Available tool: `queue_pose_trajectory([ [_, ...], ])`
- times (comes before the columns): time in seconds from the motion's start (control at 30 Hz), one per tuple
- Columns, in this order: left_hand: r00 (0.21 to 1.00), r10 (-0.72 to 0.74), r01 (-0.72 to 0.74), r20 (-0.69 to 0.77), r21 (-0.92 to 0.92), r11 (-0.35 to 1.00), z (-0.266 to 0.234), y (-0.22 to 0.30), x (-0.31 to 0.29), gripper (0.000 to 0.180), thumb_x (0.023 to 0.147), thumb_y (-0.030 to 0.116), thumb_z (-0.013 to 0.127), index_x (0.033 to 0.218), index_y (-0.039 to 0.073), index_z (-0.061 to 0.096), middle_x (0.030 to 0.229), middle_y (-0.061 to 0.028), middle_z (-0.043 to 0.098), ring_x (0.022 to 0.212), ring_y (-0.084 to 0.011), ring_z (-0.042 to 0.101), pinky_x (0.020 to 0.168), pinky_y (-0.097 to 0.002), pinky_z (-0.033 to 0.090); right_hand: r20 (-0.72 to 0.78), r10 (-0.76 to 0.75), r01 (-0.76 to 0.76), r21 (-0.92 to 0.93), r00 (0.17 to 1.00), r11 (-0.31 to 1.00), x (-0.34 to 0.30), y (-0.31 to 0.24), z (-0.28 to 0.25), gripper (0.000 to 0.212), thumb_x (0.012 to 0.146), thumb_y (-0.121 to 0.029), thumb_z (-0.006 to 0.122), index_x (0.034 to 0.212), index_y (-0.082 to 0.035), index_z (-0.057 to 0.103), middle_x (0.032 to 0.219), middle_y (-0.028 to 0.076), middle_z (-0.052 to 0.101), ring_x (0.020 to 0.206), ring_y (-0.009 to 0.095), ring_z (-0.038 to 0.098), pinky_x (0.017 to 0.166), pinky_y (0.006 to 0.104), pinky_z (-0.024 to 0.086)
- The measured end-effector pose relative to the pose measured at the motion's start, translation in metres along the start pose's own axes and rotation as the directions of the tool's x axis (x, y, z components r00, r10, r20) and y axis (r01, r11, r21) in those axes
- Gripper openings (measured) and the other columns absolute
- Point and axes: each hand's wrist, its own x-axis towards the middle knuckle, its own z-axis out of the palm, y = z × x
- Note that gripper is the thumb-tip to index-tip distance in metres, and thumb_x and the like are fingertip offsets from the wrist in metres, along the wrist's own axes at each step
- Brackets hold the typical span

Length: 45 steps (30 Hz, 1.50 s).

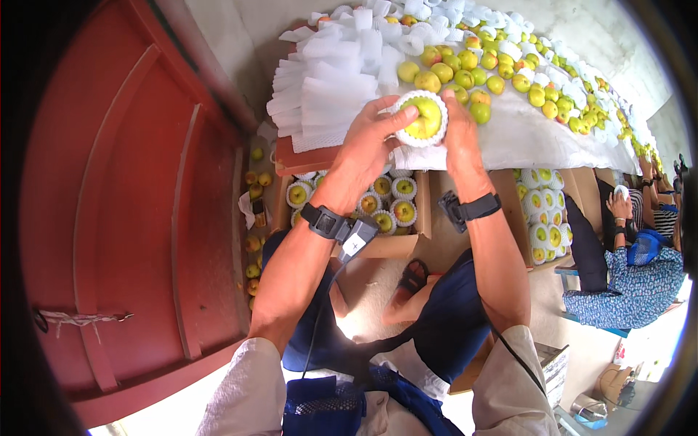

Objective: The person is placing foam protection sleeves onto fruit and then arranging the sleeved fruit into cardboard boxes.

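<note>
Between my two hands is a yellow-green apple [422,120] in a white foam net sleeve [423,143]. My left hand [372,131] grips it from the left, thumb lying over the front of the fruit. On the other side my right hand [459,131] is closed around the sleeve's edge. Both hands are over the near edge of the table. A pile of white foam net sleeves [331,91] lies beyond my left hand. Loose yellow-green and reddish apples [451,73] spread across the pale table cover [509,142] beyond my right hand.
Below the table edge, one cardboard box [392,247] holds sleeved apples, and another box [542,218] stands to its right. Loose apples [253,270] line the floor beside a red door [138,218]. At far right sits a co-worker in a blue patterned top [632,287].
</note>
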Motion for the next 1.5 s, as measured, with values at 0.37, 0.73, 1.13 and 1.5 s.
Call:
queue_pose_trajectory([
  [0.37, 0.996, -0.061, 0.077, -0.061, 0.312, 0.947, -0.037, 0.009, 0.002, 0.06, 0.086, 0.04, 0.077, 0.126, 0.0, 0.056, 0.11, -0.0057, 0.062, 0.087, -0.0151, 0.065, 0.064, -0.0318, 0.052, 0.527, -0.077, 0.476, -0.683, 0.846, 0.554, -0.032, -0.048, -0.002, 0.075, 0.085, -0.043, 0.076, 0.143, -0.005, 0.047, 0.131, 0.008, 0.058, 0.105, 0.023, 0.058, 0.09, 0.0338, 0.048],
  [0.73, 0.986, -0.102, 0.152, -0.131, 0.462, 0.874, -0.022, 0.042, -0.051, 0.085, 0.084, 0.046, 0.078, 0.143, -0.002, 0.039, 0.12, -0.0168, 0.059, 0.101, -0.0229, 0.064, 0.079, -0.0323, 0.053, 0.722, -0.277, 0.772, -0.574, 0.634, 0.271, -0.065, -0.03, 0.032, 0.069, 0.075, -0.024, 0.082, 0.131, 0.001, 0.05, 0.117, 0.024, 0.06, 0.109, 0.04, 0.06, 0.094, 0.0421, 0.049],
  [1.13, 0.992, 0.09, -0.042, -0.091, 0.438, 0.898, -0.094, 0.089, -0.063, 0.064, 0.092, 0.06, 0.063, 0.119, 0.003, 0.056, 0.102, -0.0087, 0.063, 0.097, -0.0196, 0.062, 0.077, -0.0315, 0.052, 0.7, -0.151, 0.707, -0.64, 0.698, 0.3, -0.112, 0.035, 0.048, 0.064, 0.073, -0.031, 0.075, 0.128, -0.004, 0.056, 0.112, 0.018, 0.063, 0.105, 0.035, 0.063, 0.089, 0.0416, 0.051],
  [1.5, 0.901, 0.367, -0.394, -0.233, -0.081, 0.915, -0.158, 0.106, -0.048, 0.03, 0.098, 0.031, 0.062, 0.099, 0.001, 0.061, 0.094, -0.0116, 0.068, 0.09, -0.0263, 0.066, 0.071, -0.0336, 0.048, 0.433, 0.517, 0.372, -0.901, 0.738, 0.224, -0.108, 0.143, 0.016, 0.075, 0.071, -0.031, 0.072, 0.139, -0.01, 0.051, 0.13, 0.019, 0.06, 0.119, 0.033, 0.058, 0.099, 0.0386, 0.046],
])
